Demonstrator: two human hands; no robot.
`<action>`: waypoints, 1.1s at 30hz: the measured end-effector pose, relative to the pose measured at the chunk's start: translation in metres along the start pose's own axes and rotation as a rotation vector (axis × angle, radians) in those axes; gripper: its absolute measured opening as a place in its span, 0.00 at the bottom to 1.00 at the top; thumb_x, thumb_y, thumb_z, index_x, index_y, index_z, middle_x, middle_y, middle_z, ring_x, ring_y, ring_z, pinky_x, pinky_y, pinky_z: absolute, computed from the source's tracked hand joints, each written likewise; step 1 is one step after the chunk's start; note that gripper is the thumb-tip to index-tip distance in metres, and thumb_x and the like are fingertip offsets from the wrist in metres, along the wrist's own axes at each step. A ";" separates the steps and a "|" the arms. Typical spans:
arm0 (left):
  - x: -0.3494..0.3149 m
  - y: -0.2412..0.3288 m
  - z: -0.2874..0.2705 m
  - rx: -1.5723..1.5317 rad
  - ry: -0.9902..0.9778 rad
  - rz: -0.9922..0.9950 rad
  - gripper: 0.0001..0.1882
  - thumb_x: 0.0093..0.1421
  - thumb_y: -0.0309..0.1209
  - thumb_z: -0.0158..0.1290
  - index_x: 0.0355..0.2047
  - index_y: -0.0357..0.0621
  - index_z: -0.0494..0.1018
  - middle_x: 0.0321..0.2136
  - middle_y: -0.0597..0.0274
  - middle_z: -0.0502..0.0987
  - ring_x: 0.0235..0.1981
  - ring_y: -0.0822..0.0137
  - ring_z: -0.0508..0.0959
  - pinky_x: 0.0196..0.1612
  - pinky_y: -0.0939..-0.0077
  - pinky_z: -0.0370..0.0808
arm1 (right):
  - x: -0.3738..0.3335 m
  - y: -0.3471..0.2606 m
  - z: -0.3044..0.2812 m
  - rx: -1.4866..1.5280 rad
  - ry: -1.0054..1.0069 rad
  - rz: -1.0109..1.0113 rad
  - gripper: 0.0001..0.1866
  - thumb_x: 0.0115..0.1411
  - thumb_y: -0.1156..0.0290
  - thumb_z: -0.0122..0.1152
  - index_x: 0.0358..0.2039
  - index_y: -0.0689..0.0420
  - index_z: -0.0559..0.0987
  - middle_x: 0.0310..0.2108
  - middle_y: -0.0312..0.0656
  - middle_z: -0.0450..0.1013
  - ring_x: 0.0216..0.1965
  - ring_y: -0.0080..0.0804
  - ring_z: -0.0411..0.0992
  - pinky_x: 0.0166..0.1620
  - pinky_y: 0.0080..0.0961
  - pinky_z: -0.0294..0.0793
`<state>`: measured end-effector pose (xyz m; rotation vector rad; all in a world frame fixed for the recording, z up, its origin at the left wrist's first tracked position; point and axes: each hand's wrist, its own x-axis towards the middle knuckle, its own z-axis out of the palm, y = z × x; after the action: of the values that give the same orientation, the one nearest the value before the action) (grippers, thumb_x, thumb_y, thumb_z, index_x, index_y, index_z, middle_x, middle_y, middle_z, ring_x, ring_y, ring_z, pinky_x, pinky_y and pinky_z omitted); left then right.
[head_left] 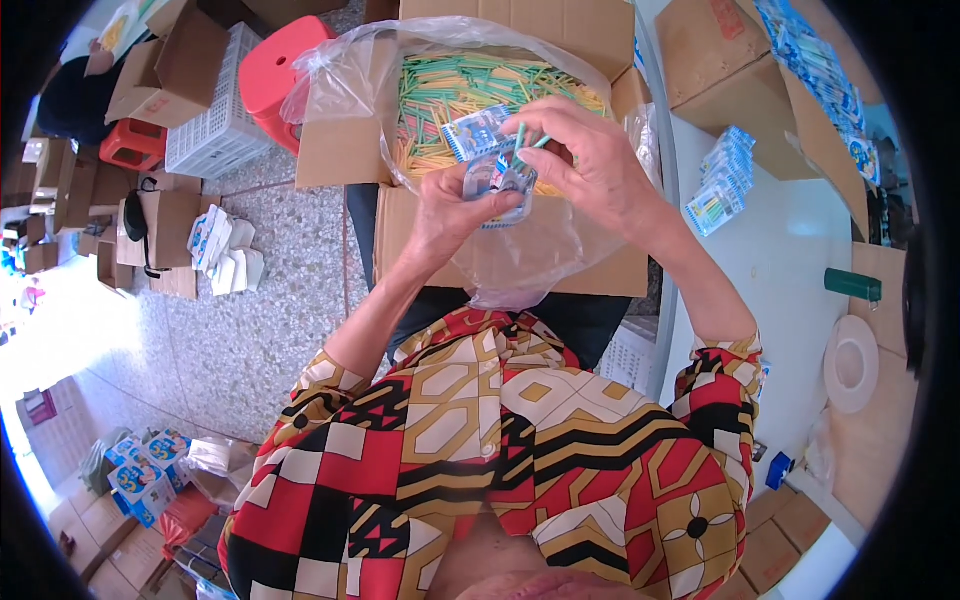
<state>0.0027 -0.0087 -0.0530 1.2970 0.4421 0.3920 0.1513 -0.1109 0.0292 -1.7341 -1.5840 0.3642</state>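
Observation:
My left hand (447, 208) grips a small blue-and-clear plastic packet (483, 178) over the front of an open cardboard box (400, 270). My right hand (592, 158) pinches a few thin green sticks (521, 134) at the packet's upper edge; how far they reach into it I cannot tell. Another blue printed packet (478, 132) shows just behind, close to both hands. Beneath and beyond them, the box holds a heap of thin green, yellow and pink sticks (440, 85), with a clear plastic liner (345, 60) pulled out over its sides.
On the pale table (790, 240) to the right lies a strip of blue packets (722, 180) near a large carton (720, 75). A green object (853, 285) lies farther right. At the left stand a red stool (275, 70), a white crate (215, 120) and several cartons.

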 end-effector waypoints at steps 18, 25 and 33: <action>0.002 0.006 0.002 -0.075 -0.073 0.013 0.12 0.50 0.25 0.60 0.36 0.39 0.76 0.29 0.69 0.78 0.30 0.81 0.74 0.36 0.83 0.72 | -0.027 0.022 0.007 0.674 0.066 0.321 0.09 0.58 0.79 0.53 0.40 0.61 0.73 0.36 0.35 0.71 0.39 0.17 0.68 0.45 0.17 0.67; 0.000 0.008 0.006 -0.017 -0.116 0.017 0.10 0.56 0.27 0.55 0.38 0.37 0.75 0.31 0.69 0.77 0.33 0.81 0.73 0.39 0.82 0.71 | -0.038 0.022 0.014 0.602 0.236 0.277 0.06 0.57 0.80 0.54 0.36 0.61 0.72 0.34 0.34 0.71 0.36 0.18 0.69 0.42 0.16 0.70; 0.002 0.009 0.018 0.005 -0.121 0.062 0.10 0.59 0.26 0.51 0.39 0.35 0.75 0.32 0.68 0.77 0.33 0.81 0.72 0.38 0.83 0.71 | -0.056 0.019 0.016 0.630 0.357 0.254 0.05 0.58 0.81 0.50 0.36 0.62 0.69 0.32 0.37 0.70 0.36 0.20 0.70 0.43 0.18 0.71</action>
<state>0.0137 -0.0206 -0.0406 1.3342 0.3019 0.3616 0.1433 -0.1574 -0.0096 -1.3994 -0.8668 0.5698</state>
